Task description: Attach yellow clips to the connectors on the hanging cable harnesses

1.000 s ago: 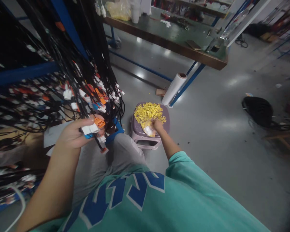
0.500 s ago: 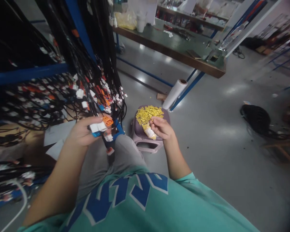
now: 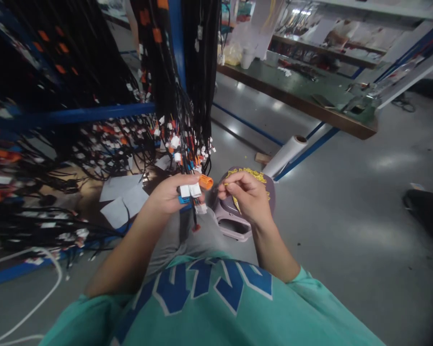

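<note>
My left hand (image 3: pixel 168 194) is closed round the connector end of a wiring harness. An orange connector (image 3: pixel 206 181) sticks out past its fingertips, beside a white connector (image 3: pixel 190 191) and a blue connector (image 3: pixel 183 199). Close to the orange connector's open end, but apart from it, my right hand (image 3: pixel 251 196) pinches a small yellow plastic piece (image 3: pixel 226 183), mostly covered by the fingers. Behind that hand, a heap of yellow plastic pieces (image 3: pixel 251 171) lies on a purple-grey stool (image 3: pixel 234 225), partly hidden.
Black wiring harnesses (image 3: pixel 198 110) with many connectors hang from a blue rack (image 3: pixel 104 114) at the left. White sheets (image 3: pixel 124 199) lie beneath them. A green-topped workbench (image 3: pixel 296 89) stands ahead, with a white roll (image 3: pixel 286 156) leaning by its leg.
My right hand has come up from over the yellow heap toward the orange connector, bringing the small yellow piece. My left hand still grips the harness. The view has swung left.
</note>
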A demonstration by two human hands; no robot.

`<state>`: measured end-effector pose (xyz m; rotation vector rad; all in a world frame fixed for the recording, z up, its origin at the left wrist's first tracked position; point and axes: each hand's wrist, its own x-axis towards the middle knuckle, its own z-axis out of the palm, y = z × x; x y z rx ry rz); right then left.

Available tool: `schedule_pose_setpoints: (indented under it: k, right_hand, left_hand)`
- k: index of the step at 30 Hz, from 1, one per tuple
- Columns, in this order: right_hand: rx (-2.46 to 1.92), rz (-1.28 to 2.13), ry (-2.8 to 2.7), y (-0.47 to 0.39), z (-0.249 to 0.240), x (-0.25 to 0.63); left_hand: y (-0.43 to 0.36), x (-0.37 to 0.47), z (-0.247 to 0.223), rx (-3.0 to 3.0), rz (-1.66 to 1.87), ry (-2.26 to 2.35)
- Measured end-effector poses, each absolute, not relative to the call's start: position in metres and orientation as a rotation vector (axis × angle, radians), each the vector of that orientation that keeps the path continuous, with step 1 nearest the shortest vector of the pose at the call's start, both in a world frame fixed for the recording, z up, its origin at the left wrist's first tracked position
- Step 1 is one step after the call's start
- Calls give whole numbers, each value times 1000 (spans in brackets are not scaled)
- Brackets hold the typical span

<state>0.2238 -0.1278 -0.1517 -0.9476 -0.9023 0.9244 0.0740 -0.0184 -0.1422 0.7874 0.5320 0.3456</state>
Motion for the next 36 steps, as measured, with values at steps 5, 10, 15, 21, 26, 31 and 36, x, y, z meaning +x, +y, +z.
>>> schedule_pose_setpoints:
  k: [5, 10, 15, 21, 26, 31, 36]
  right_hand:
    - [-1092, 753, -1048, -129, -141, 213]
    - [-1187, 590, -1204, -130, -136, 210]
    - [-1246, 430, -1211, -128, -140, 202]
    - [-1162, 341, -1101, -124, -147, 186]
    - [-1094, 381, -1003, -119, -149, 177]
    - [-1071, 452, -909, -116, -155, 172]
    - [-1091, 469, -855, -115, -160, 170]
  left_hand:
    - [-17, 71, -146, 803, 338, 427]
    - [-15, 69, -148, 809, 328, 391]
    - [-18, 70, -147, 756, 348, 330]
    - [-21, 73, -150, 734, 388, 308]
    - [-24, 76, -152, 704, 431, 325]
    - [-27, 80, -150, 680, 485, 368]
    - [-27, 81, -149, 652, 517, 396]
